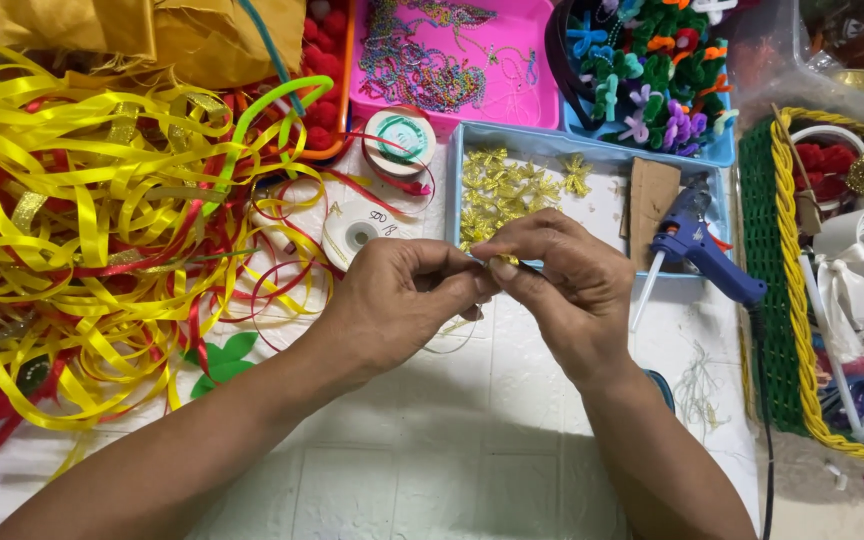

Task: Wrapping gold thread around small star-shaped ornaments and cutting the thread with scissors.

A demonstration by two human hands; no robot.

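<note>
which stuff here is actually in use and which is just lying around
In use:
left hand
right hand
small gold piece pinched between both
tray of gold bows just behind

Lying about:
ribbon pile
glue gun
bead tray
green basket

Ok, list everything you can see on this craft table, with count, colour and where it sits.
ribbon pile: one tangle, yellow and red, left
ribbon spools: two, white, centre top
pink tray: one, beaded chains inside, top centre
blue tray: one, gold bows inside, centre
cardboard piece: one, brown, in blue tray
glue gun: one, blue, right of centre
pipe-cleaner flowers: many, multicoloured, top right
woven basket: one, green and yellow, right
red pompoms: many, top
green leaf cutout: one, lower left
left hand: fingers pinching something small, centre
right hand: fingers meeting the left's
</note>
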